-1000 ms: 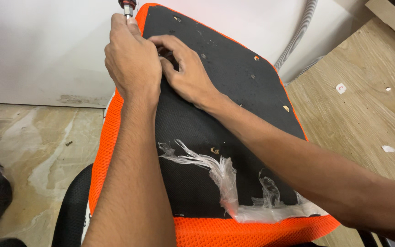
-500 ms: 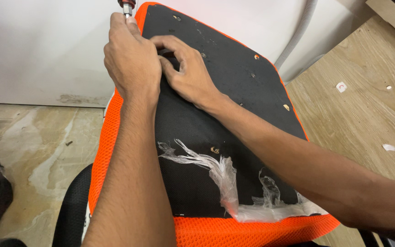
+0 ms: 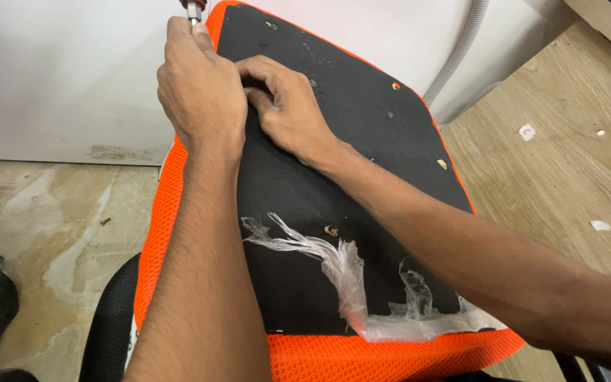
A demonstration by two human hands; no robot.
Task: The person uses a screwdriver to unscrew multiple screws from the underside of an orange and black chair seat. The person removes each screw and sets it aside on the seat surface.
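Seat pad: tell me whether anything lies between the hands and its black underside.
Nothing visible does. The right hand rests flat on the black underside of the seat pad, and the left hand grips a tool at its far edge. The torn plastic film lies nearer the camera, away from both hands.

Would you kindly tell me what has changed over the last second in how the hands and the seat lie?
Nothing has visibly changed. The left hand keeps its grip on the tool at the top edge of the orange seat, the right hand stays pressed on the black underside panel, and the torn clear plastic lies as before.
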